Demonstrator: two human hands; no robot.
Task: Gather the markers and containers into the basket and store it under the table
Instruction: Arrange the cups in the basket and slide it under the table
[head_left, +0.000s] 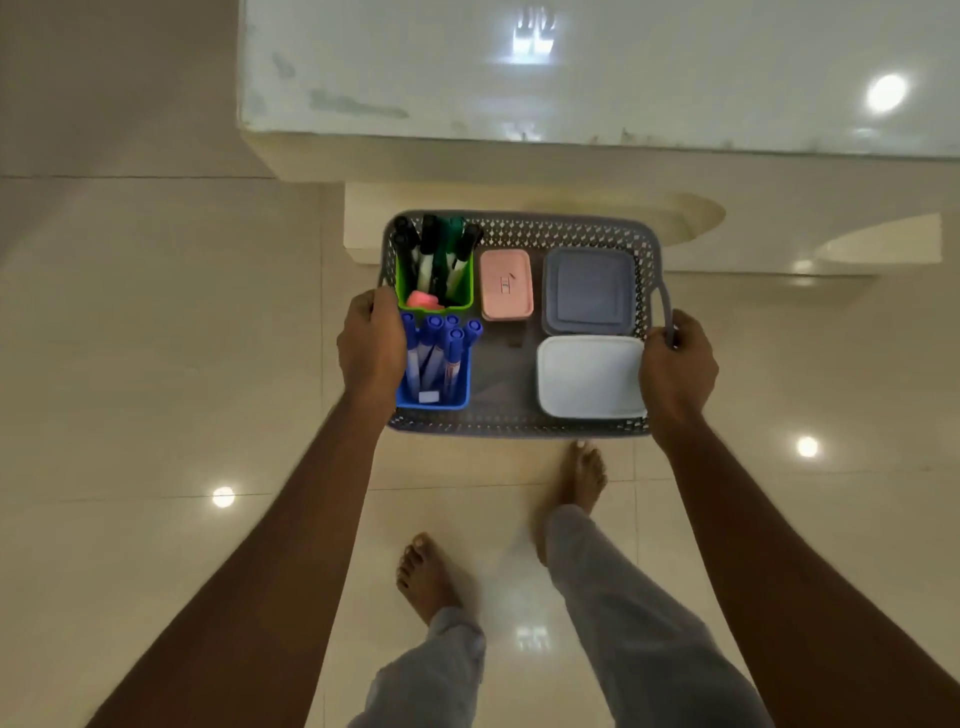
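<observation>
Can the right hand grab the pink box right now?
Probably not: the right hand is shut on the basket handle, helping carry it. The pink box lies uncovered, so letting go would free it.

The grey perforated basket (519, 423) hangs level above the floor, just short of the table (571, 78), gripped at its side handles by the left hand (371, 345) and right hand (678, 371). In its left half a green cup (462, 299) of black and green markers (431, 244) stands at the far corner, with a blue cup (457, 395) of blue markers (441, 343) just nearer, all upright. A pink lidded box (506, 284) sits far centre, a grey lidded box (589, 291) far right, and a white lidded box (589, 376) just nearer than it.
</observation>
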